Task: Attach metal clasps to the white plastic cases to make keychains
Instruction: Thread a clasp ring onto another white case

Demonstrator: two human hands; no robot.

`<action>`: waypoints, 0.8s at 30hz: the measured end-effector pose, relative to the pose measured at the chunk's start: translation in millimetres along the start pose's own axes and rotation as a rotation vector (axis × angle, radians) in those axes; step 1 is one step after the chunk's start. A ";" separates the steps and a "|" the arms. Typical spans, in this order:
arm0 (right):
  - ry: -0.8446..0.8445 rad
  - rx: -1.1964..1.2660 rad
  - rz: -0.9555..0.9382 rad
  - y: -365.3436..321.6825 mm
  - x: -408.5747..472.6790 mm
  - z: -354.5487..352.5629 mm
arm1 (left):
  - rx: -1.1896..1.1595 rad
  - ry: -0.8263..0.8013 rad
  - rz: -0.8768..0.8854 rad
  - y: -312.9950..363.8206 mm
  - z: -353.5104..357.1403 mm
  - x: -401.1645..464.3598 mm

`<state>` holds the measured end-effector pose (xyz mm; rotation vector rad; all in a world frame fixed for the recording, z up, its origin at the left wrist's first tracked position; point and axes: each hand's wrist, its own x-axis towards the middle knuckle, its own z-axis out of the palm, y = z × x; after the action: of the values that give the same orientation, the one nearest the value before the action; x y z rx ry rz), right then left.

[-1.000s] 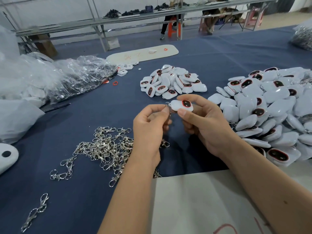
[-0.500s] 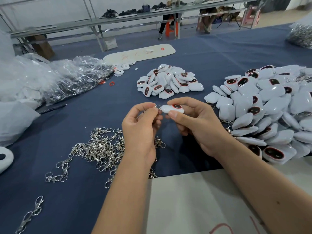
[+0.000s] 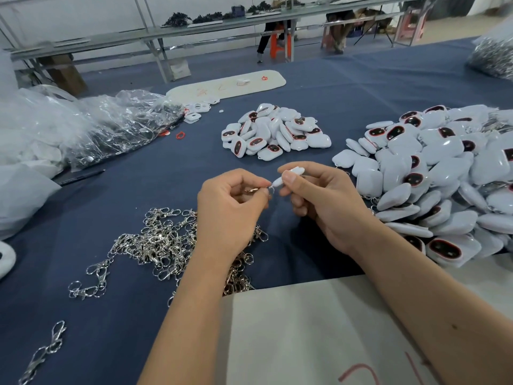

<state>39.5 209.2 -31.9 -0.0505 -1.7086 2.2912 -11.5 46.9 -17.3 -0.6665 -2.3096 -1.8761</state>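
Blue table (image 3: 138, 329): red scrawl unreadable on white board (image 3: 305, 329).

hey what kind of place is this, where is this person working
Most likely a small assembly workshop or factory floor: heaps of identical white cases, a loose pile of metal clasps on a cloth-covered table, and long metal workbenches behind.

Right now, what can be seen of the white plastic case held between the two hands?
The small white glossy plastic case is pinched by the right hand, thumb on its near side and fingers curled round it. It is held above the blue cloth-covered table, tilted, with its narrow lower end pointing left toward the left hand. Only its plain white side shows; no dark window is visible. At that end it meets a silver metal clasp pinched in the left hand.
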 end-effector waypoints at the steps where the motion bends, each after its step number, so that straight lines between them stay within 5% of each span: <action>1: -0.003 -0.013 -0.003 0.7 0.4 -0.3 | 0.025 -0.018 0.008 -0.3 -1.5 0.0; 7: 0.040 -0.106 -0.041 3.0 0.5 2.4 | 0.050 0.002 -0.032 0.6 -2.1 -1.2; 14: -0.042 0.017 -0.026 -1.2 0.5 -1.3 | -0.682 0.063 -0.559 17.2 17.1 -4.6; 24: -0.068 -0.002 -0.041 -0.4 0.2 -0.2 | -0.760 0.047 -0.510 16.9 14.6 -4.8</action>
<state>39.5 209.5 -31.6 0.0627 -1.7286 2.2862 2.2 62.0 -7.1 -0.0442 -1.7911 -2.9940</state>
